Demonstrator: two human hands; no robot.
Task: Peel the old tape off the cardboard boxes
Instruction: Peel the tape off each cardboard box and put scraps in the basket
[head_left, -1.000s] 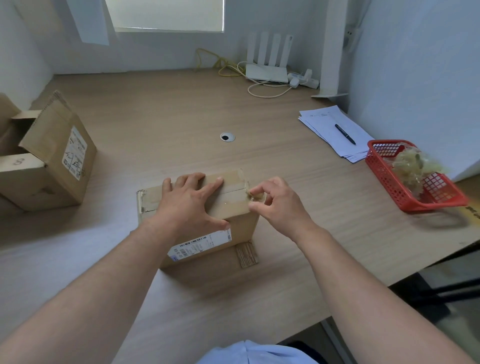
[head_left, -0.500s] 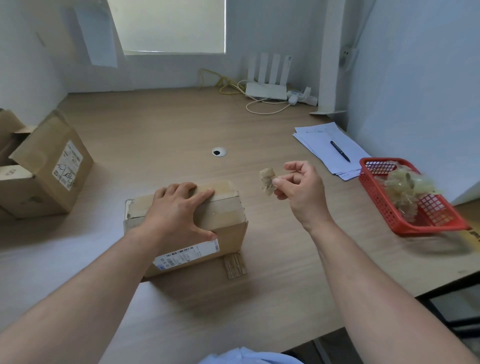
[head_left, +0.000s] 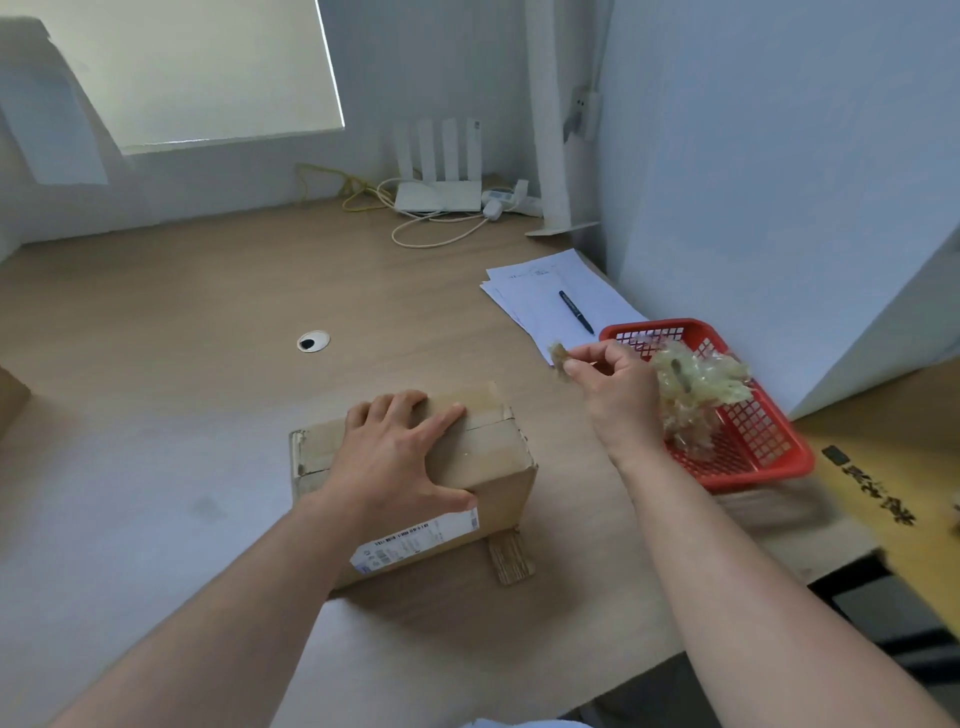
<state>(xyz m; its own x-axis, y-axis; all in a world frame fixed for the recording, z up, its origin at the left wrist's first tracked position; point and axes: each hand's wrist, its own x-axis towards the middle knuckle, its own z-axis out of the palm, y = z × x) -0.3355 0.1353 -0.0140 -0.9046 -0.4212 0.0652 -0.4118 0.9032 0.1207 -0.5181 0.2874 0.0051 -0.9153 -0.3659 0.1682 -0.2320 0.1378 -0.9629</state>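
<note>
A small cardboard box (head_left: 493, 467) with a white label on its near side sits on the wooden desk (head_left: 182, 364) in front of me. My left hand (head_left: 395, 457) lies flat on its top with fingers spread and the thumb on the near face. A strip of tape still runs along the box's far top edge. My right hand (head_left: 615, 395) is raised to the right of the box and pinches a crumpled scrap of old tape (head_left: 560, 357) between thumb and fingers, just left of a red basket (head_left: 769, 452).
The red basket holds a wad of peeled tape (head_left: 696, 384). Behind it lie papers (head_left: 540, 291) with a pen (head_left: 575, 310). A router (head_left: 439, 195) and cables sit at the back wall. A flat cardboard piece (head_left: 893, 493) lies at the right edge; a cable hole (head_left: 313, 341) is mid-desk.
My right hand tore a scrap of tape off the box's right end, lifted it and carried it right toward the red basket. The left hand stayed on the box. The view shifted right.
</note>
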